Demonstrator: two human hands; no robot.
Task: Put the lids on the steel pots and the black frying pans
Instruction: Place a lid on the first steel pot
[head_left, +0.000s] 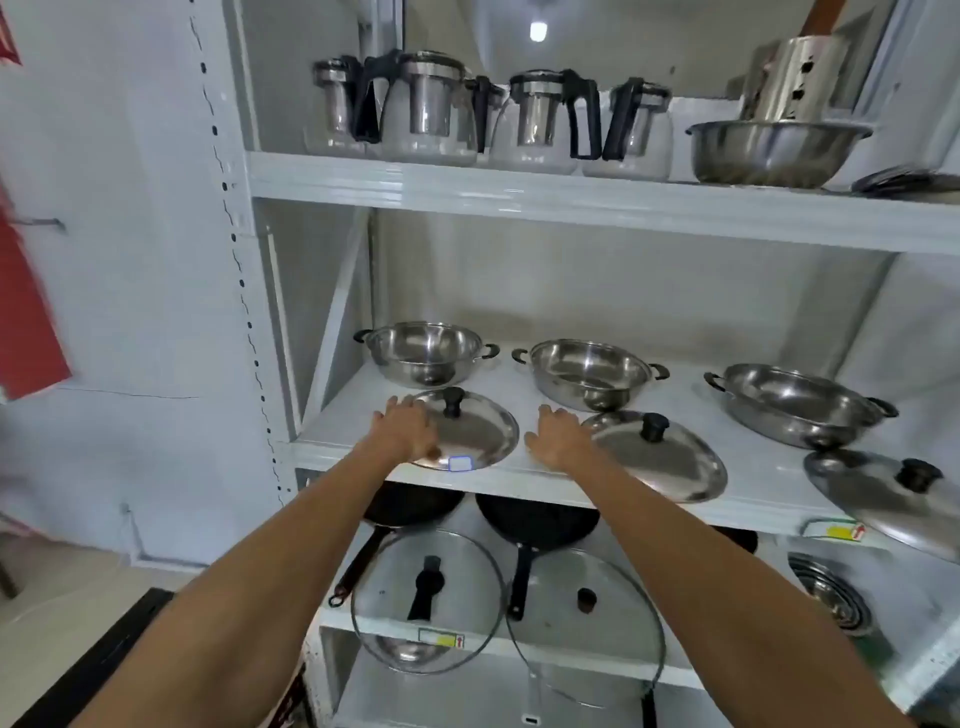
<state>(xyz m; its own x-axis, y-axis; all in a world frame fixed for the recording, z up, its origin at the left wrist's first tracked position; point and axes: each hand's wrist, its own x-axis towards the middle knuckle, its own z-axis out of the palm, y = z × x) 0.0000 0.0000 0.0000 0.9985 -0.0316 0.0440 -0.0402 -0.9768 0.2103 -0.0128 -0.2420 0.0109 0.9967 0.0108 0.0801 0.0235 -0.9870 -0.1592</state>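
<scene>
At the shelf edge (519, 480), both open hands: left hand (408, 427), right hand (558, 436).

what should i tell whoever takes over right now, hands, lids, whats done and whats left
Left hand lies open on the left steel lid; right hand open, at the edge of the middle steel lid. Nothing lifted.
Three steel pots stand uncovered at the shelf's back, each lid lying in front; the third lid overhangs the edge.
Below: black frying pans uncovered, glass lids leaning in front.
Done: none. Left: every lid.
</scene>
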